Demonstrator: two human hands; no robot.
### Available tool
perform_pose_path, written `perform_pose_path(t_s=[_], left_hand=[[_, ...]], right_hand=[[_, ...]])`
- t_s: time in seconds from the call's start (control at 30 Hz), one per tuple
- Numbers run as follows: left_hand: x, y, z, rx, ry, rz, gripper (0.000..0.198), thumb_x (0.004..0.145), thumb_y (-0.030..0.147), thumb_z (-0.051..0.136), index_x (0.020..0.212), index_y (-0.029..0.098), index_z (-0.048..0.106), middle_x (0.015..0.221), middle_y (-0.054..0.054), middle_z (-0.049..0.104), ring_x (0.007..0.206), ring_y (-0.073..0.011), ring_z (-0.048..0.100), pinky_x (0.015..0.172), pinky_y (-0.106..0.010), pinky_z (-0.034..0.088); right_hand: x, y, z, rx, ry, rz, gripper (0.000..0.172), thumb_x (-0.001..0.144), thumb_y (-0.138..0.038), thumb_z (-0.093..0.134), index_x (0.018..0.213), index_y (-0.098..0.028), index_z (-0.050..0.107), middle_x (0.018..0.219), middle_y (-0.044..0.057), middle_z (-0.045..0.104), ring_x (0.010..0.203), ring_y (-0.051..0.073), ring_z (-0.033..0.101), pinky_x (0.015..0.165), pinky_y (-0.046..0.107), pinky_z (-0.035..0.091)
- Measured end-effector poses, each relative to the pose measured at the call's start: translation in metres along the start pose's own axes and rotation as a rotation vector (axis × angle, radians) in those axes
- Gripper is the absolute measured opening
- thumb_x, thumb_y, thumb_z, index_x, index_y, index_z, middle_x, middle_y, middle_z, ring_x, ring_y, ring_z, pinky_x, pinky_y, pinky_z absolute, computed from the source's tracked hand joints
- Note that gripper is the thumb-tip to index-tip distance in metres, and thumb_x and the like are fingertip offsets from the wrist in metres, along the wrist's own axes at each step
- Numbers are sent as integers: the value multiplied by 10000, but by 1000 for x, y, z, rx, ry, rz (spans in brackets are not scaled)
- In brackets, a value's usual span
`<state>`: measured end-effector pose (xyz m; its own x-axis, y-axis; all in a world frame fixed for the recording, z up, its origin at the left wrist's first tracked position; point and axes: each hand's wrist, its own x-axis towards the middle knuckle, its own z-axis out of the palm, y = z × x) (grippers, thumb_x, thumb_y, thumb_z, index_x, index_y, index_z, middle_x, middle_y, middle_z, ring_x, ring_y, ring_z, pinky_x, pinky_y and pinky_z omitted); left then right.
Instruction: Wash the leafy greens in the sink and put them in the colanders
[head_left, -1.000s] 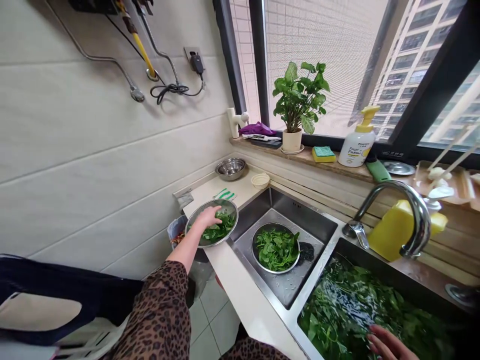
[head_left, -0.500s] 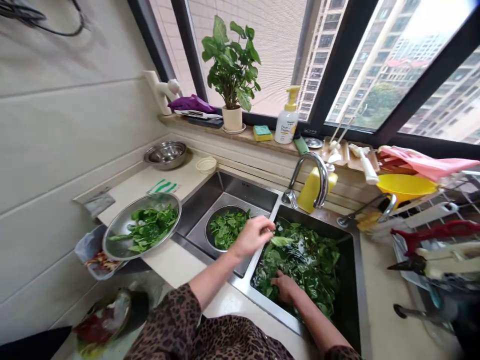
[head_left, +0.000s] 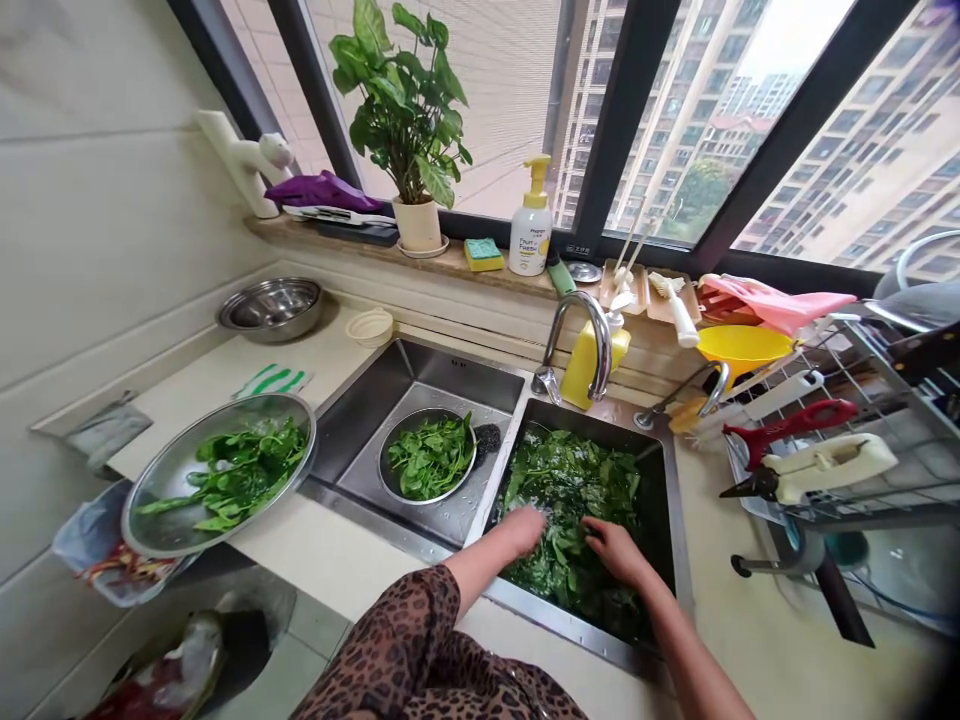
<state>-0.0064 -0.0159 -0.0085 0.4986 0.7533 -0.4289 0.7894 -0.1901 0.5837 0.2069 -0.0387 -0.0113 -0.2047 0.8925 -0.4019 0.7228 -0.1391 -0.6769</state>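
Note:
The right-hand sink basin is full of water and green leaves. Both my hands are down in it at the near side. My left hand rests on the wet leaves with its fingers curled into them. My right hand lies just beside it, fingers bent among the leaves. A round metal bowl of leaves sits in the left sink basin. A wide metal colander with more leaves stands on the counter at the left.
A curved tap stands behind the sinks. On the sill are a potted plant, a pump bottle and a sponge. An empty steel bowl sits far left. A dish rack fills the right. A bin hangs below the colander.
My left hand came from the colander across to the right basin and now rests in the leaves beside my right hand. The view swung to the right.

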Motion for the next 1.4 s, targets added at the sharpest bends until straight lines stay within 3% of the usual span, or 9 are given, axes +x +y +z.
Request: perform_pose_path(t_s=[0.1,0.2,0.33,0.47,0.7,0.83,0.93,1.1,1.4], left_hand=[[-2,1,-11,-188,236,117,355,630,-11,500,898,179,635,932,-80,647,938,-228,573,868,-363,411],[-3,1,-15,-568,386,188,435,641,-12,471,1006,191,592,1020,-55,632,900,-163,579,852,-308,430],[-3,-5,-10,-1171,271,152,641,571,-2,572,1163,212,451,1248,-115,503,726,-94,595,696,-258,472],[-1,-7,-8,-1480,179,49,534,516,87,710,1015,135,523,996,-124,638,754,-147,621,671,-255,470],[1,-1,-14,-1494,275,17,288,547,146,685,820,121,596,802,-73,667,789,-175,627,690,-268,466],[0,-1,-17,-1448,179,21,389,519,121,660,900,131,581,806,-44,638,651,-120,586,530,-200,408],[-2,0,-19,-1420,138,19,367,579,241,671,916,127,578,807,-39,616,597,-88,543,471,-176,354],[-4,0,-20,-1273,162,-2,394,582,460,686,715,104,584,632,-3,569,487,-55,450,415,-170,274],[-6,2,-22,-1261,136,11,369,558,443,705,595,116,538,547,9,556,422,-43,390,398,-181,226]], right_hand=[[-10,-21,-21,431,88,60,387,749,-385,509,1105,-241,559,1052,69,655,974,245,595,808,380,452],[-20,-40,-32,832,32,93,429,728,-468,575,1111,-294,494,979,28,656,814,199,634,669,318,476],[-21,-53,-23,1123,5,62,395,644,-366,712,980,-277,525,869,-13,633,723,143,626,639,253,459],[-12,-51,-8,1287,83,52,517,580,-269,768,1032,-302,520,811,-34,629,679,116,599,642,240,453],[1,-48,9,1321,179,149,282,538,-254,789,714,-203,575,620,-56,566,553,83,534,513,195,392],[4,-52,17,1324,166,141,267,558,-260,772,753,-201,599,688,-35,602,584,97,551,543,212,405],[5,-55,20,1365,166,117,260,551,-240,773,755,-204,615,722,-43,615,595,84,546,595,211,416],[4,-61,22,1347,118,110,247,556,-247,772,743,-197,620,713,-39,615,597,88,532,613,223,413],[0,-65,24,1263,107,91,242,560,-256,769,723,-192,602,643,-47,570,569,87,492,565,210,379]])
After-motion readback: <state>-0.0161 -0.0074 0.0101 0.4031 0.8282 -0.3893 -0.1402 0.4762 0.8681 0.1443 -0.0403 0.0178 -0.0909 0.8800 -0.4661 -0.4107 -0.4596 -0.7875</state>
